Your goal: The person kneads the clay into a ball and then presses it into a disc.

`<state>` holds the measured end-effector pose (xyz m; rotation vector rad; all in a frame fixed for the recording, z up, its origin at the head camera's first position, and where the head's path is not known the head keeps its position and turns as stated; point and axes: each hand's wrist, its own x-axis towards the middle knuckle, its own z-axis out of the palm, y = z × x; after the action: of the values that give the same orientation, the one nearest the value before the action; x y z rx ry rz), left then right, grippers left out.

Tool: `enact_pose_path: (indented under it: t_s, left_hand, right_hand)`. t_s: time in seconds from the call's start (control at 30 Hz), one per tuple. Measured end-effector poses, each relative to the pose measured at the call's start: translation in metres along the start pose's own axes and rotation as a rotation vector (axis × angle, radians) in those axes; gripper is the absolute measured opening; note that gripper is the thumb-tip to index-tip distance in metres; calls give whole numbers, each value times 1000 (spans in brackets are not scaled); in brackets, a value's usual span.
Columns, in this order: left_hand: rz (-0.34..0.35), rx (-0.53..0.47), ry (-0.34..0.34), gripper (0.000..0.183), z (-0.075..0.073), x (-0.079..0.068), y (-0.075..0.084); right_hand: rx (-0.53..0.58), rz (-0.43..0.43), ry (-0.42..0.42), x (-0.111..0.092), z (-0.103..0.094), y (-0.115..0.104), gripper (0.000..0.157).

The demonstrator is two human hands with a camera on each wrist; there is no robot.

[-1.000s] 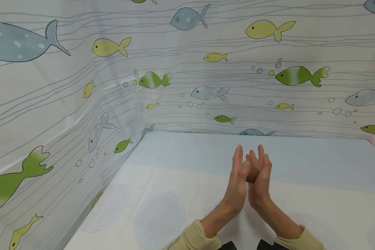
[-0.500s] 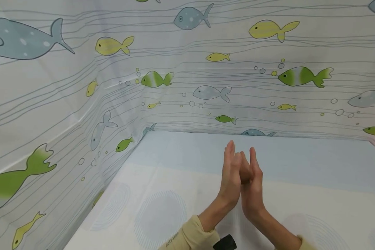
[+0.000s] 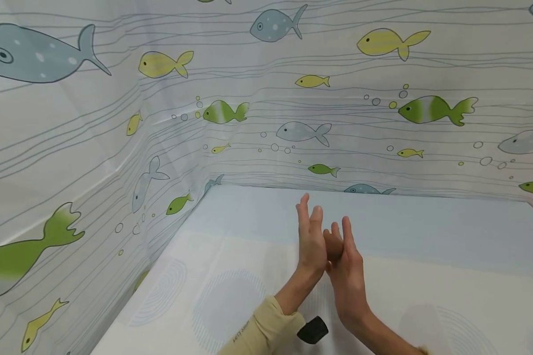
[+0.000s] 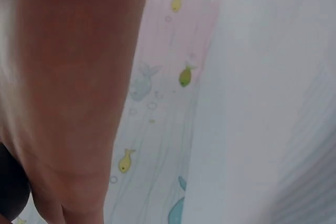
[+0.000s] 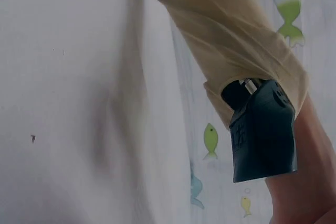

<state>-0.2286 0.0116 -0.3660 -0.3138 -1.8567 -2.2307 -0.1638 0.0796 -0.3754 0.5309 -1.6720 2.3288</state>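
Note:
In the head view a roundish brown lump (image 3: 334, 246) sits between the two palms. My left hand (image 3: 312, 241) presses on it from the left, fingers straight and pointing away. From the other side my right hand (image 3: 348, 276) faces it, its fingers also extended. The left fingertips reach farther forward than the right ones. Part of the lump is hidden by the hands, and its material cannot be told. A bare arm (image 4: 73, 93) fills the left of the left wrist view. The right wrist view takes in a tan sleeve (image 5: 226, 30) and a dark wrist camera (image 5: 265, 135), but not the lump.
Under the hands spreads a table cover (image 3: 235, 310) in white and pale blue with printed circles. A fish-patterned curtain (image 3: 248, 162) rises along the back and left sides. Another black wrist device (image 3: 313, 330) shows beneath the left sleeve (image 3: 266, 328).
Both hands have shifted left together. The left hand has slid forward against the right, which has drawn back a little, and more of the brown lump shows. The view has shifted slightly.

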Motion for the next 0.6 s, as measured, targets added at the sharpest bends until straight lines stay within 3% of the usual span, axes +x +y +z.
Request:
enact_pose_path:
  t_s: [0.17, 0.33, 0.6]
  left_hand:
    - [-5, -24, 15, 59, -4, 5, -4]
    - [-20, -23, 19, 59, -8, 8, -7]
    - [-34, -22, -23, 60, -8, 3, -9]
  right_hand:
    - [14, 62, 7, -1, 5, -2, 59]
    - [19, 71, 12, -3, 7, -5, 58]
    - [-10, 92, 26, -1, 6, -7, 59]
